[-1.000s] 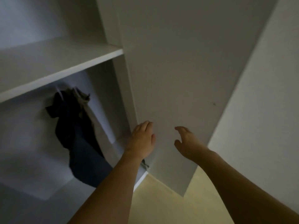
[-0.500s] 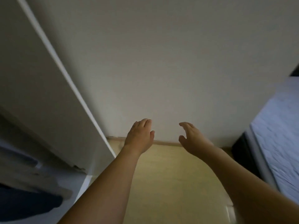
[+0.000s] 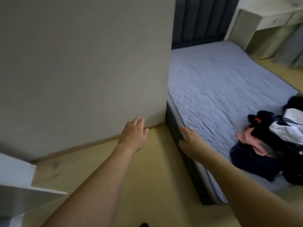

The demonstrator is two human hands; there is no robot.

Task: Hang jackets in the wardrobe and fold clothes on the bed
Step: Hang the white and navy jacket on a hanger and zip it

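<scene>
Fingers [image 3: 139, 122] loose and relaxed on both hands, nothing held: left hand [image 3: 133, 135] out over the floor [image 3: 147, 177], right hand [image 3: 191, 141] just beside the bed [image 3: 213, 82] edge. One bed, and one heap of clothes [image 3: 270, 145] lies on its near right corner.

A bed [image 3: 213, 82] stood at the right, with a pale blue quilted cover and a dark padded headboard [image 3: 198, 20] at its far end. On its near right part lay a heap of clothes [image 3: 268, 145], dark, white and pink. The bed stood on a yellowish floor [image 3: 147, 177].
</scene>
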